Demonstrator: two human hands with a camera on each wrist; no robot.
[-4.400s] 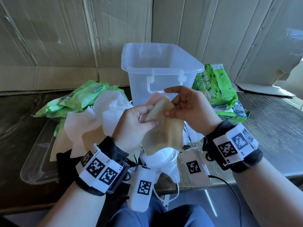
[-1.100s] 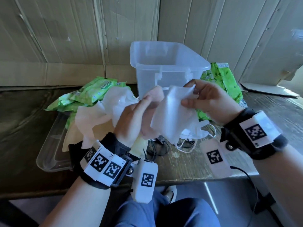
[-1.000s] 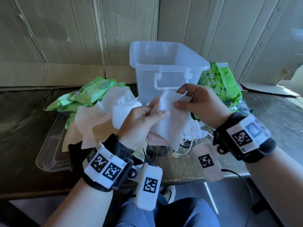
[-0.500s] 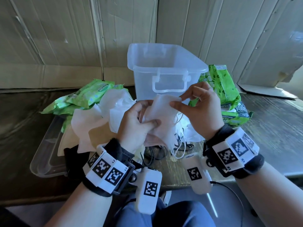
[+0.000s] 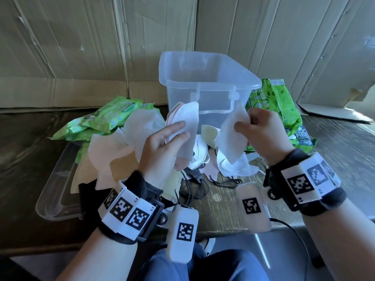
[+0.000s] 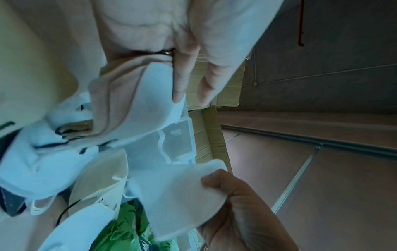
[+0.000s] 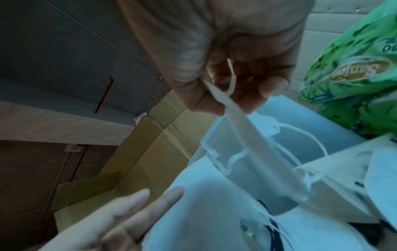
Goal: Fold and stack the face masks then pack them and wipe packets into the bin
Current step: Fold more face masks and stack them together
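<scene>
masks apart, bin rim beyond

My left hand covers the lower part of the folded masks it holds, so I cannot count the layers. My right hand hides the top edge of the white mask it pinches. The clear bin blocks the tabletop behind it. The loose mask pile buries part of the flat lid and the left wipe packets. In the right wrist view, my left fingers and the masks are blurred, and the right wipe packet is cut off by the edge.
</scene>
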